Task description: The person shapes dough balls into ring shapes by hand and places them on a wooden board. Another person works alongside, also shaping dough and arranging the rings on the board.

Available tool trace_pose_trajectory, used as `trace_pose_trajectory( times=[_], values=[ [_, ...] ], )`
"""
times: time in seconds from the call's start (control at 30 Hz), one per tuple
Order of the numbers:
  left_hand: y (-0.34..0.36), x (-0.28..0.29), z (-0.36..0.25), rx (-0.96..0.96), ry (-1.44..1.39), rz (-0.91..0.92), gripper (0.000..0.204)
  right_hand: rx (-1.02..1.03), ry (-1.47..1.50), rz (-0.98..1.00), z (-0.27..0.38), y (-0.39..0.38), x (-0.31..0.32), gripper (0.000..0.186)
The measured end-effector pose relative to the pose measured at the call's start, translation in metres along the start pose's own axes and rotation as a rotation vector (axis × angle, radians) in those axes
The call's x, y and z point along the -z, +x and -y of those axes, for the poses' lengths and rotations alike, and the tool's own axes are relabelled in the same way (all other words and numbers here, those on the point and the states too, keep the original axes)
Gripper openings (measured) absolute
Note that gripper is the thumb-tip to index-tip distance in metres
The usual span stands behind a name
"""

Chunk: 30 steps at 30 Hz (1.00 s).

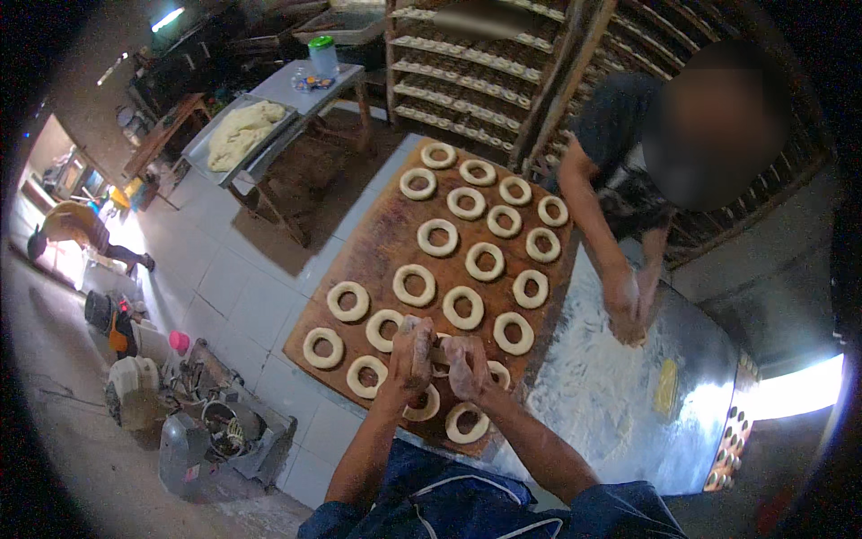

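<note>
My left hand (pixel 414 356) and my right hand (pixel 467 368), both dusted with flour, are closed close together over the near half of a brown wooden board (pixel 359 260). Between them they grip a pale dough ring (pixel 439 357), mostly hidden by my fingers. Rows of raw dough rings lie flat on the board, such as one ring (pixel 366 359) left of my left hand. Another ring (pixel 467 440) sits at the near edge below my right hand. A ring (pixel 420 419) under my left wrist is partly covered.
Right of the board is a floured metal table (pixel 584 386) with a yellowish dough strip (pixel 665 386). A co-worker's hands (pixel 628 310) press together over the flour. Racks (pixel 467 81) of rings stand behind. A dough mass (pixel 242 130) rests on a side table; a mixer (pixel 224 431) stands lower left.
</note>
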<state>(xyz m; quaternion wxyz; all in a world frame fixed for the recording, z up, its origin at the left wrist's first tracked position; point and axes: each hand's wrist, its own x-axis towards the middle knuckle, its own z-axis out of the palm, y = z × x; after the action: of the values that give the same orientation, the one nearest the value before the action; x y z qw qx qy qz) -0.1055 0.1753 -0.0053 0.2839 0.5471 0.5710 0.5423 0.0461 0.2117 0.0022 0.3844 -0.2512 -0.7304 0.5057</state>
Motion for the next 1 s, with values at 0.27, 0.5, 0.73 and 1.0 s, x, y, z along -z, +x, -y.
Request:
trace_pose_trajectory(
  times=[0.27, 0.5, 0.73, 1.0],
  values=[
    [0.122, 0.102, 0.006, 0.277, 0.015, -0.313, 0.044, -0.281, -0.1, 0.016, 0.042, 0.166, -0.019, 0.04],
    [0.145, 0.12, 0.115, 0.235, 0.706, -0.346, 0.029, -0.146, -0.605, -0.091, -0.013, 0.137, -0.024, 0.081],
    [0.142, 0.126, 0.08, 0.159, 0.59, -0.077, 0.026, -0.554, -0.232, 0.031, 0.033, 0.044, 0.026, 0.065],
    [0.138, 0.117, 0.09, 0.088, 0.663, -0.147, 0.033, -0.601, -0.14, -0.144, 0.044, -0.049, 0.07, 0.051]
  ],
)
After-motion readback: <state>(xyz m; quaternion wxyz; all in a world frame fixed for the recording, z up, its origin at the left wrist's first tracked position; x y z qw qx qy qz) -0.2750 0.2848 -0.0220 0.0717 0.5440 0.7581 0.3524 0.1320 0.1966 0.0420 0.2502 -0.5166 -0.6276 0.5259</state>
